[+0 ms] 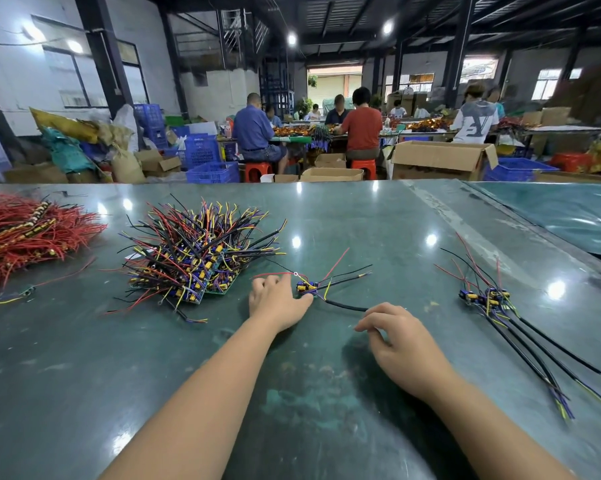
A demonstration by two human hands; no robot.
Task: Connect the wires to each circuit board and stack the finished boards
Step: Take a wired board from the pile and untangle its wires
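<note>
A small circuit board (307, 287) with blue and yellow parts lies on the green table, red, black and yellow wires fanning from it. My left hand (278, 301) pinches the board's left edge between thumb and forefinger. A thick black cable (345, 305) runs from the board toward my right hand (401, 339), whose fingertips touch the cable's near end; the grip itself is hidden. A pile of boards with loose wires (198, 258) sits at the left. A few boards with long black cables (487, 297) lie at the right.
A heap of red wires (25, 230) covers the far left of the table, with two small wired pieces (8, 296) near it. A plastic sheet (551, 216) lies at the right rear. Beyond the table's far edge are cardboard boxes, blue crates and seated workers.
</note>
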